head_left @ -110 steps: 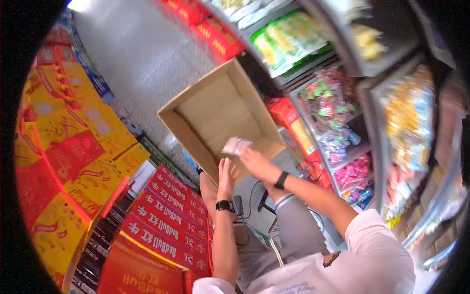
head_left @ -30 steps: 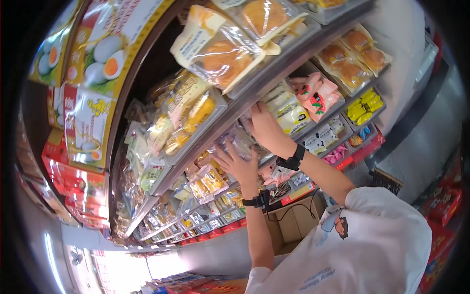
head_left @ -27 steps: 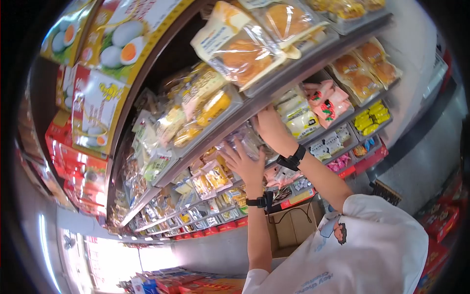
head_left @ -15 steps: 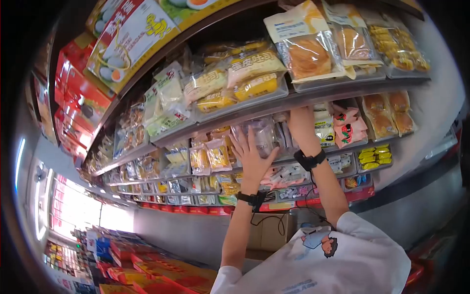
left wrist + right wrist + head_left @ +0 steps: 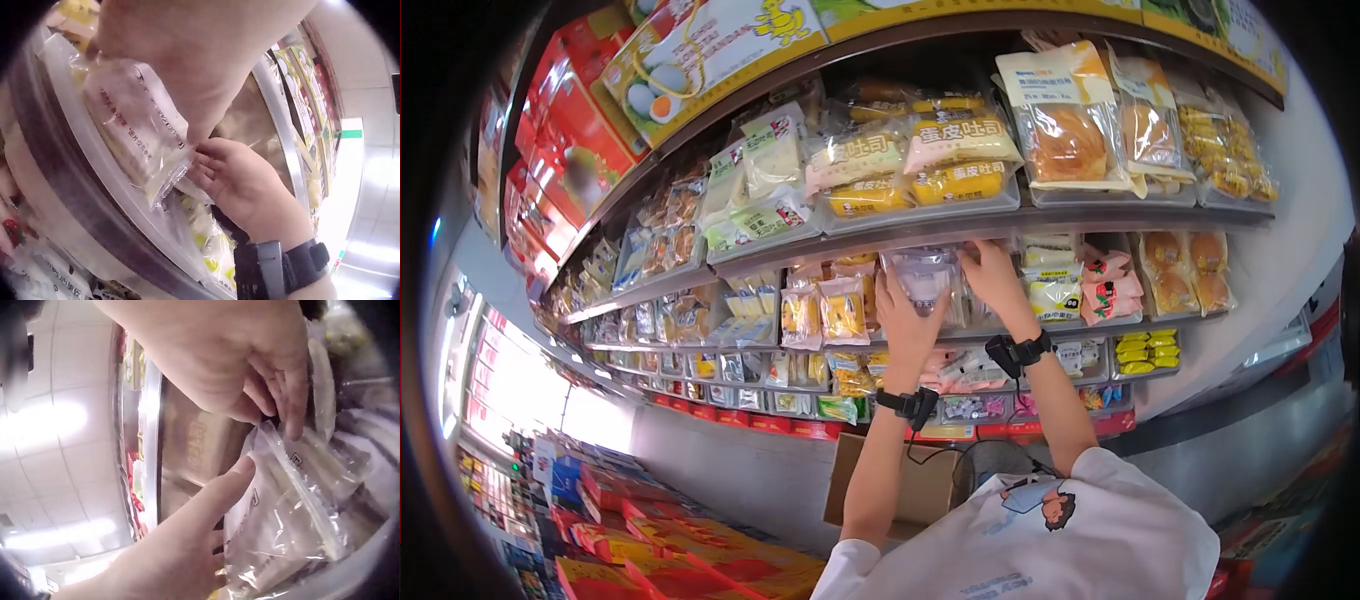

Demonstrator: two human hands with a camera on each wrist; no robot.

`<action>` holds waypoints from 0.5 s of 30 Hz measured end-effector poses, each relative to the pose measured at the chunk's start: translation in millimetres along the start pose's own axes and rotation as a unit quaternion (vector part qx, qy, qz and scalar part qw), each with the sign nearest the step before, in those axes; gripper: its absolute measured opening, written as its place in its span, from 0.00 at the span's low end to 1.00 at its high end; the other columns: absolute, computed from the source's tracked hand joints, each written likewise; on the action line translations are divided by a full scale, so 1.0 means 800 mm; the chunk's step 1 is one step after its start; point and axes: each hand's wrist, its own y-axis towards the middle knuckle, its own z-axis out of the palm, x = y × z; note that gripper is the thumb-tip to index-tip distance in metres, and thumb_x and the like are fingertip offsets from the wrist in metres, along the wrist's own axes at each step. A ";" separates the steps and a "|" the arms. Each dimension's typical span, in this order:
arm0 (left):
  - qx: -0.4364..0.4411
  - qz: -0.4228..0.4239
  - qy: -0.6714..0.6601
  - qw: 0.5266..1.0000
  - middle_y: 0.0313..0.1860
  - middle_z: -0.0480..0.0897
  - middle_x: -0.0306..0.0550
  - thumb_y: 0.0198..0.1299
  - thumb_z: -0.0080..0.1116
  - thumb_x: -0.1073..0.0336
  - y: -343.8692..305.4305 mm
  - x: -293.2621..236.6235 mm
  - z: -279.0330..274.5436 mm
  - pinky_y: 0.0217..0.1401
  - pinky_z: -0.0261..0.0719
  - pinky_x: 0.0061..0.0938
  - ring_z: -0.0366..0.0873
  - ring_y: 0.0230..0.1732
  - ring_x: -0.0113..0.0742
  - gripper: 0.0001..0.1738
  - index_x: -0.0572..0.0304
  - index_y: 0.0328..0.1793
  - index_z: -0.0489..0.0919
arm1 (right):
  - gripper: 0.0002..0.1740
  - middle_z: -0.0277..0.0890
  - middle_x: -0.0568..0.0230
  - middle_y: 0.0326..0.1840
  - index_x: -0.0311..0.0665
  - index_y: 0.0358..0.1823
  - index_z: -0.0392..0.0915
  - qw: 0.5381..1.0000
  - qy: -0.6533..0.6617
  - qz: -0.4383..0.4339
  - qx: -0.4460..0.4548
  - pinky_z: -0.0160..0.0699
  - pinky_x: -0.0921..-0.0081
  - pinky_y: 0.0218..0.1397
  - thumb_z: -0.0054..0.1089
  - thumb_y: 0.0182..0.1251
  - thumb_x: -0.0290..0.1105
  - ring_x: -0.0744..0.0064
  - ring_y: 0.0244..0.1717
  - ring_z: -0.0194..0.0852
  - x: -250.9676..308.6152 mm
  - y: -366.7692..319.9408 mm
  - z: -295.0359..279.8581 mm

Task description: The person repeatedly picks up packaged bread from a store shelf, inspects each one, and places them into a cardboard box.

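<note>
On the middle shelf, my left hand (image 5: 912,325) holds a clear, pale packet (image 5: 924,283) upright, thumb on its right side and fingers at its left. In the left wrist view this packet (image 5: 134,115) has dark printing and a crimped clear end. My right hand (image 5: 998,285) is just right of it, below the upper shelf's edge. The right wrist view has the right hand (image 5: 250,359) pinching the top corner of the clear wrapper (image 5: 275,512), while the left hand (image 5: 181,544) lays its thumb along the side. More clear packets lie beside it in the tray.
Overhead, the upper shelf (image 5: 1100,218) carries bagged bread and yellow packets (image 5: 965,183). Pink packets (image 5: 1112,290) and bagged buns (image 5: 1170,275) stand to the right. Below the shelves an open cardboard box (image 5: 928,490) is on the floor, partly behind the shirt.
The hands were over the cardboard box before being at the shelf. The left hand's spread fingers have closed around the packet; the right hand has come lower, out from under the upper shelf. The view has turned.
</note>
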 end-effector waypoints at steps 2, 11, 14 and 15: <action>-0.006 0.012 0.008 1.000 0.80 0.53 0.78 0.55 0.74 0.41 -0.002 -0.004 -0.009 0.78 0.58 0.61 0.55 0.78 0.76 0.57 0.56 0.85 0.59 | 0.15 0.86 0.46 0.40 0.30 0.55 0.79 1.000 -0.020 0.004 0.024 0.85 0.63 0.37 0.62 0.70 0.27 0.53 0.31 0.86 -0.027 0.009 0.009; 0.028 0.097 0.186 0.977 0.85 0.53 0.62 0.55 0.68 0.34 0.008 -0.006 -0.013 0.76 0.55 0.71 0.53 0.81 0.72 0.48 0.40 0.80 0.70 | 0.10 0.85 0.50 0.36 0.32 0.46 0.80 0.998 -0.014 0.061 -0.008 0.82 0.65 0.39 0.67 0.66 0.26 0.57 0.35 0.86 -0.011 0.004 -0.012; 0.020 0.089 0.157 0.983 0.85 0.55 0.62 0.55 0.68 0.34 0.005 -0.005 -0.013 0.76 0.53 0.73 0.54 0.80 0.73 0.47 0.42 0.79 0.72 | 0.08 0.84 0.52 0.35 0.33 0.44 0.80 0.990 -0.014 0.079 -0.115 0.82 0.65 0.41 0.67 0.67 0.27 0.56 0.36 0.86 0.028 -0.032 -0.041; 0.012 0.094 0.153 0.984 0.85 0.55 0.62 0.55 0.68 0.34 0.006 -0.003 -0.012 0.76 0.53 0.73 0.54 0.80 0.73 0.47 0.43 0.79 0.72 | 0.07 0.84 0.55 0.34 0.33 0.44 0.79 0.985 -0.008 0.094 -0.146 0.81 0.66 0.40 0.66 0.68 0.27 0.57 0.34 0.85 0.037 -0.046 -0.051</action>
